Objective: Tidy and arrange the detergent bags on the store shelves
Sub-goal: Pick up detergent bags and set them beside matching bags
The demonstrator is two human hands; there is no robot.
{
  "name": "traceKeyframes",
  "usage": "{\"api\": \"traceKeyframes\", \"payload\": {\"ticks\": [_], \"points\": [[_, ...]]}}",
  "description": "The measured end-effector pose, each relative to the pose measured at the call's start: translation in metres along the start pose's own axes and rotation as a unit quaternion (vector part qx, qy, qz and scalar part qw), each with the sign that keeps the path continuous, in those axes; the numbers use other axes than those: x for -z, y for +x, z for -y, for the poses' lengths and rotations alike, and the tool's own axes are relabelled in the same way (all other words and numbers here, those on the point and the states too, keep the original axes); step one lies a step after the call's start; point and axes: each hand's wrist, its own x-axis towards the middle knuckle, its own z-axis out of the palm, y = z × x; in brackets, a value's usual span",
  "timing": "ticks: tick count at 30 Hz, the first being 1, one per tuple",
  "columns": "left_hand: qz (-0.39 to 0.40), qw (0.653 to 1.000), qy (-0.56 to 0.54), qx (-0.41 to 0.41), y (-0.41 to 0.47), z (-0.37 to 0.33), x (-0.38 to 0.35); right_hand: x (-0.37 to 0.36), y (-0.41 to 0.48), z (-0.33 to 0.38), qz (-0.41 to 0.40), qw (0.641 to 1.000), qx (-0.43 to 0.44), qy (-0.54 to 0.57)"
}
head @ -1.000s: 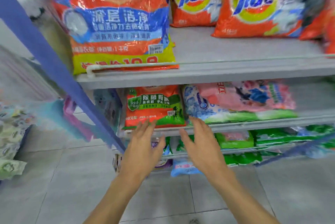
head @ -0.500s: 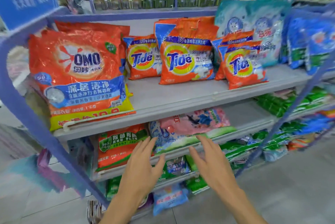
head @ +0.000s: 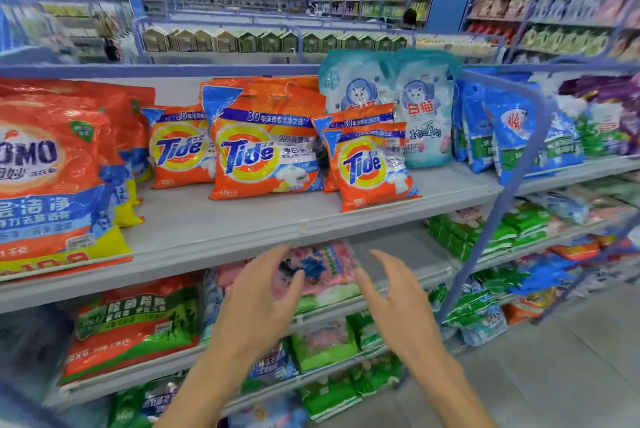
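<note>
Hovering before the middle shelf (head: 426,251), left hand (head: 256,292) and right hand (head: 398,310) are held with fingers spread, nothing gripped. Pink detergent bag (head: 325,265) is laid flat on a lower bag (head: 329,298) there. If tugged one-sidedly, both slick bags could be dragged off the edge.

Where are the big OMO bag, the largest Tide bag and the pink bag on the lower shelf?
OMO bag (head: 34,155), head view: orange front, at the logo.
largest Tide bag (head: 248,152), head view: middle of the Tide logo.
pink bag (head: 327,263), head view: its printed front face.
</note>
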Motion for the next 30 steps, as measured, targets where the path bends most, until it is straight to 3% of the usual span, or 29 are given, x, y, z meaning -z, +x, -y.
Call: {"api": "traceKeyframes", "payload": {"ticks": [12, 21, 25, 28, 30], "points": [[-0.044, 0.999, 0.002, 0.018, 0.082, -0.043, -0.035, 0.052, 0.116, -0.028, -0.015, 0.997, 0.05, 0.057], [-0.038, 0.994, -0.102, 0.032, 0.191, -0.063, -0.059, 0.071, 0.221, -0.044, -0.059, 0.994, 0.032, 0.086], [-0.01, 0.997, -0.075, 0.023, 0.216, -0.06, -0.071, 0.069, 0.255, -0.06, -0.029, 0.996, -0.009, 0.085], [-0.049, 0.997, -0.045, 0.036, 0.232, -0.058, -0.078, 0.064, 0.274, -0.067, 0.016, 0.989, -0.023, 0.147], [-0.056, 0.989, -0.109, 0.087, 0.243, -0.058, -0.083, 0.061, 0.288, -0.068, 0.032, 0.975, -0.03, 0.217]]}}
